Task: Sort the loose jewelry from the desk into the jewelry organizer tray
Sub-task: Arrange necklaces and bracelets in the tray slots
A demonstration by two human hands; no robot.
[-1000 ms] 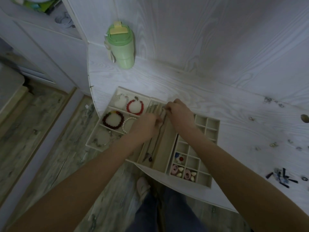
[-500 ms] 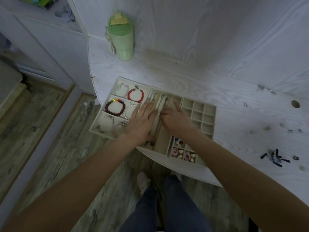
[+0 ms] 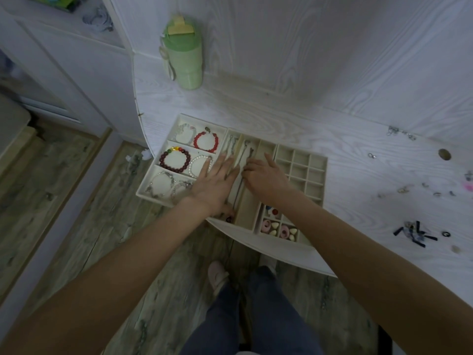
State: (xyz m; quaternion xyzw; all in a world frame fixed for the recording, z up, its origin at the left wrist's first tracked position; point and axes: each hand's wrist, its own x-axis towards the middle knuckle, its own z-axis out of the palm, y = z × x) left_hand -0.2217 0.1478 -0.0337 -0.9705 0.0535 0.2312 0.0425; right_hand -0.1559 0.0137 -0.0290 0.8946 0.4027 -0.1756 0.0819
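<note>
Two hands are down in the jewelry organizer tray (image 3: 321,160), side by side over its long middle slots. The left hand (image 3: 217,183) lies flat with straight, spread fingers, pressing on the slot nearest the bracelet compartments and holding nothing. The right hand (image 3: 266,178) sits just beside it with fingers curled downward at a thin necklace chain (image 3: 240,185) that runs the length of the next slot; whether the fingertips actually pinch the chain I cannot tell.

Left of the hands, the tray's larger compartments hold a red bead bracelet (image 3: 206,142), a dark bead bracelet (image 3: 175,161), a white pearl bracelet (image 3: 201,165) and pale ones nearer the front edge. Right of the hands the grid of small squares carries pink and cream pieces (image 3: 279,228) only in its front cells.

The tray sits at the desk's (image 3: 358,139) front left corner, overhanging the curved edge slightly. Loose small jewelry (image 3: 409,189) lies scattered toward the right edge, well apart from the tray, with black clips (image 3: 414,233) nearer the front. A green bottle (image 3: 184,51) stands at the back left corner against the wall.
</note>
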